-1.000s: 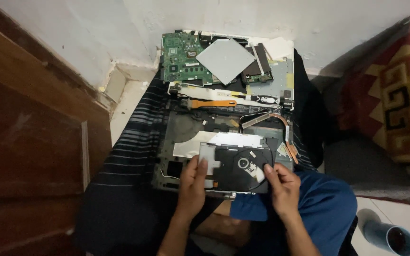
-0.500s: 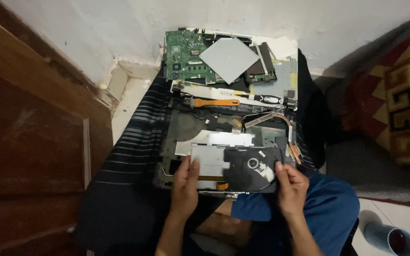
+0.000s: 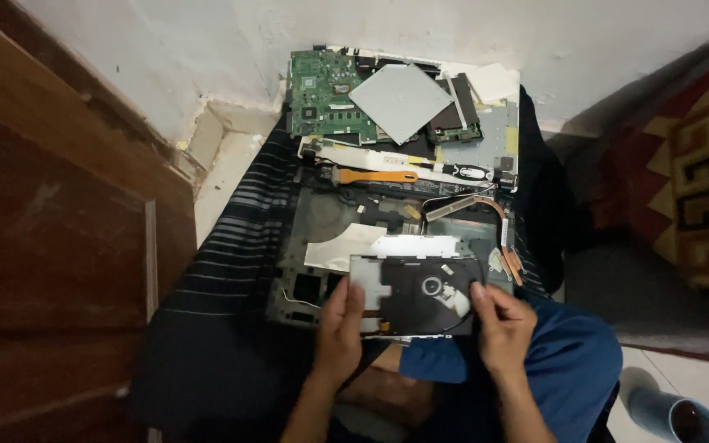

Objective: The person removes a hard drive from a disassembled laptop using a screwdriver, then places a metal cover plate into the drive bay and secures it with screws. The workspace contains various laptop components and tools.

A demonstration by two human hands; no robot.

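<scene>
Head view, looking down, left to right. Far left: dark brown wooden door (image 3: 51,246), then a pale floor strip and the white wall (image 3: 207,49) along the top. A dark striped cloth (image 3: 231,271) carries the work; its left edge runs beside the door.

On the cloth's far edge: green circuit board (image 3: 322,98), a grey metal square plate (image 3: 402,100) lying tilted partly on it, a white paper scrap (image 3: 492,82) at the far right corner. Below that, a white strip with an orange pry tool (image 3: 377,175) on it. The middle of the cloth holds an opened laptop base (image 3: 322,238), with a copper heat pipe (image 3: 504,230) toward its right edge.

Left hand (image 3: 340,328) pinches the left end of the disc drive (image 3: 416,295), thumb on top, fingers under. Right hand (image 3: 500,324) grips the drive's right end, thumb resting on the black top, fingers curled below. The drive sits at the near edge of the laptop base, just over the person's lap; blue trousers (image 3: 568,361) beneath.

Step, as I judge it: handling the drive over its bay, either lifting out or seating in; cannot tell which. Any next move needs it kept level and square to the bay.

Labels: a small white sticker on the drive's black top, text too small. Far right: red patterned rug (image 3: 699,189); blue cup (image 3: 673,414) at the bottom right corner.
</scene>
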